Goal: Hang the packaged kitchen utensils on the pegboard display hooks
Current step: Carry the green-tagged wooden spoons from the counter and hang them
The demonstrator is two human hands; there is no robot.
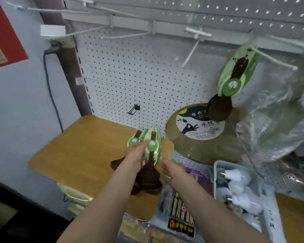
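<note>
Currently: bundle of carded wooden spoons (152, 146) in left hand (136, 153) fingers' grip above bench (88, 146); right hand (172, 170) alongside, fingers relaxed, empty.

The pegboard (130, 71) is white, dotted with a regular grid of small dark holes, and its hooks (189, 55) are white too. The packaged spoons (150, 155) are dark brown on cards striped pale and mid green, each with a round green label; the same colours show on the hanging pack (233, 79). The board (81, 148) is tan, the round tray (205, 148) olive-gold with a white and dark label, the basket (218, 165) pale blue, the wall poster (2, 32) red.
</note>
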